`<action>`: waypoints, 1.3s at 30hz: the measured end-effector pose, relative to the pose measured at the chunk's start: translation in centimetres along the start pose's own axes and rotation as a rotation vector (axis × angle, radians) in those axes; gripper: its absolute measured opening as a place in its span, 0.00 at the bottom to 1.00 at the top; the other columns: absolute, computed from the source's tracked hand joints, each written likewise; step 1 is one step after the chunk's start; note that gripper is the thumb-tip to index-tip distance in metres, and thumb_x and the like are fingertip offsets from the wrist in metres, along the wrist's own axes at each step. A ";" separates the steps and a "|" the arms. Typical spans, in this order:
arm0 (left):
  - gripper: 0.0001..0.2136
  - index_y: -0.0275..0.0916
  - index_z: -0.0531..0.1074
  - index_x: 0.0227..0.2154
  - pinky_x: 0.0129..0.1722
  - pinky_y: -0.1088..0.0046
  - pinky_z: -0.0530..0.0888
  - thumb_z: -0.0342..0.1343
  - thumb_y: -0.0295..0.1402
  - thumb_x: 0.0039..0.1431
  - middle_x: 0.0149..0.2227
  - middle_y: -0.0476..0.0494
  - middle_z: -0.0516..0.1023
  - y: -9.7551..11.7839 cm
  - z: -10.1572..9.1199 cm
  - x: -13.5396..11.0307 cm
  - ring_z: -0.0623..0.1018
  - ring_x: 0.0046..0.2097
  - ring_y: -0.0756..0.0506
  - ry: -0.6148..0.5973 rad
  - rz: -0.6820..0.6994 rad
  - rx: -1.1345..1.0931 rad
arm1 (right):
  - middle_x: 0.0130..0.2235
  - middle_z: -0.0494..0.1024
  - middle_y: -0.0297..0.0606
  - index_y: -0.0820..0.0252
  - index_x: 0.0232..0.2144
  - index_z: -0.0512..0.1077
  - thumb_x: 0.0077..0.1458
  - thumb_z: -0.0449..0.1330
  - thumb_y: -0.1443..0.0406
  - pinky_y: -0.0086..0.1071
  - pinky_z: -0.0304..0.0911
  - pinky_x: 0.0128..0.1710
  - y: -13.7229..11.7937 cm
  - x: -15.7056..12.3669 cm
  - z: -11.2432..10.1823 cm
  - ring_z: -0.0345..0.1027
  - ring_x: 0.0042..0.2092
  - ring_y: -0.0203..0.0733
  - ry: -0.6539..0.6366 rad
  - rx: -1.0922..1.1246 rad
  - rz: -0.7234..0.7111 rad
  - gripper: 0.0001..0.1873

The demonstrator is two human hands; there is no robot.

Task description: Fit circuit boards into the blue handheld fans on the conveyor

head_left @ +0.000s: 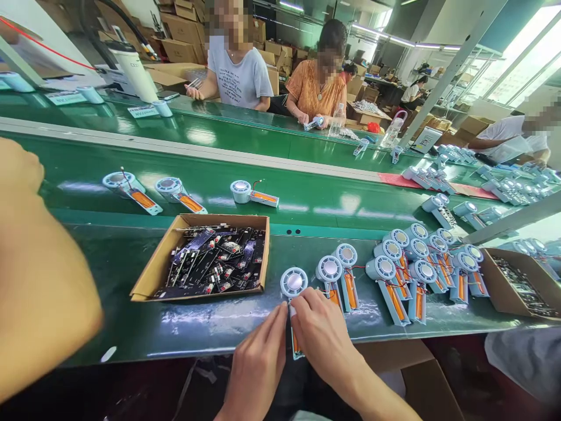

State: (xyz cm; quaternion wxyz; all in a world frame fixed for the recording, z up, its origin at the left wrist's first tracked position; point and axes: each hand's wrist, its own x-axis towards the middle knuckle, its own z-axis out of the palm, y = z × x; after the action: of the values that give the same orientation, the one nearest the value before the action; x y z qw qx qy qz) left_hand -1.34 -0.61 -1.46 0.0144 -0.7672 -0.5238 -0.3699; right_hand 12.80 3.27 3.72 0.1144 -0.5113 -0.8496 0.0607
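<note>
A light-blue handheld fan [294, 282] with a round grilled head stands at the bench's front edge, its handle toward me. My left hand [259, 358] is closed, fingertips pinching at the handle's top just below the head. My right hand [323, 334] is closed around the handle from the other side. Whether a wire or other small part is between the fingertips is hidden. Some of the handle's orange inside shows below my fingers. Beside my right hand lie two similar fans [329, 269] with open handles showing orange cells and red wires.
Left of my hands sits a cardboard box [266, 257] of black circuit boards. Grouped fans [424, 272] and a box of small parts [504, 286] lie right. Three fans lie on the green belt [302, 193]. A co-worker's arm [48, 280] juts in from the left; people sit opposite.
</note>
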 end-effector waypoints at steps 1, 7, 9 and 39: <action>0.17 0.32 0.73 0.52 0.40 0.67 0.83 0.43 0.23 0.68 0.46 0.33 0.85 0.0 0.0 0.0 0.86 0.42 0.40 -0.002 0.003 -0.006 | 0.34 0.76 0.39 0.60 0.31 0.71 0.55 0.60 0.78 0.32 0.61 0.31 0.2 0.1 -0.1 0.69 0.33 0.43 -0.009 0.002 -0.003 0.09; 0.13 0.35 0.77 0.48 0.41 0.74 0.82 0.48 0.26 0.68 0.41 0.39 0.86 -1.3 -0.7 0.9 0.86 0.40 0.44 -0.036 -0.125 -0.266 | 0.37 0.77 0.37 0.60 0.37 0.74 0.57 0.58 0.77 0.28 0.63 0.35 2.2 0.7 -0.1 0.72 0.36 0.39 0.010 0.459 -0.030 0.11; 0.12 0.37 0.78 0.46 0.40 0.76 0.82 0.49 0.27 0.67 0.42 0.40 0.87 -1.8 -1.1 1.3 0.86 0.40 0.45 -0.081 -0.157 -0.363 | 0.37 0.77 0.37 0.59 0.40 0.75 0.58 0.58 0.77 0.27 0.64 0.35 2.7 0.7 0.1 0.71 0.35 0.38 0.030 0.586 -0.003 0.12; 0.18 0.37 0.79 0.38 0.44 0.61 0.79 0.65 0.45 0.51 0.40 0.38 0.85 -1.0 1.1 3.1 0.83 0.43 0.38 -0.496 -0.872 -1.266 | 0.27 0.70 0.30 0.60 0.29 0.72 0.48 0.69 0.62 0.26 0.59 0.28 2.3 -0.6 -0.8 0.62 0.27 0.32 -0.195 1.548 0.272 0.11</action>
State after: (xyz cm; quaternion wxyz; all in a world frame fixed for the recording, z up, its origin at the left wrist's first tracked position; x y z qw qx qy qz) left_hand -0.98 2.71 -0.82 -0.6853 -0.4162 -0.4548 -0.3876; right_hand 15.22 3.84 3.88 0.3541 -0.3780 -0.5022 0.6925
